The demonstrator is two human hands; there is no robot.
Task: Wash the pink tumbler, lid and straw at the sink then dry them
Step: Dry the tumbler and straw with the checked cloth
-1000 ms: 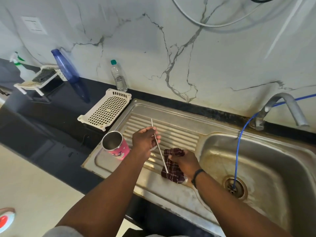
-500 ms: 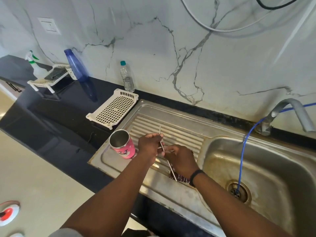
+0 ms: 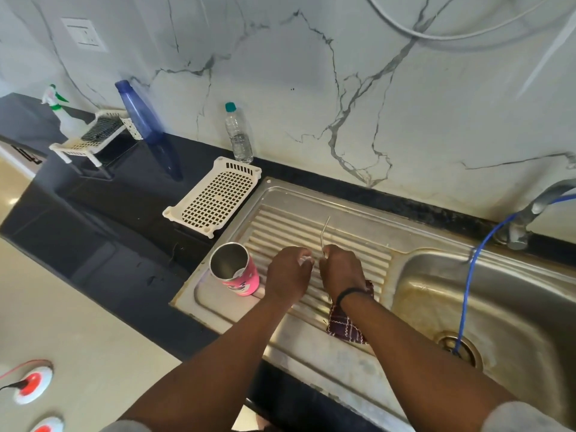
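Beside the pink tumbler (image 3: 238,271) on the drainboard (image 3: 311,201), the right hand (image 3: 343,271) pinched the straw (image 3: 324,233) and cloth (image 3: 344,325); the left hand (image 3: 288,271) curled, its grip unclear.

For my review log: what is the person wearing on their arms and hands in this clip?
Both forearms are bare, and neither the left hand nor the right hand wears a glove. A thin black band circles the right wrist. Grey sleeve fabric shows at the bottom edge on both upper arms. No rings or watch are visible.
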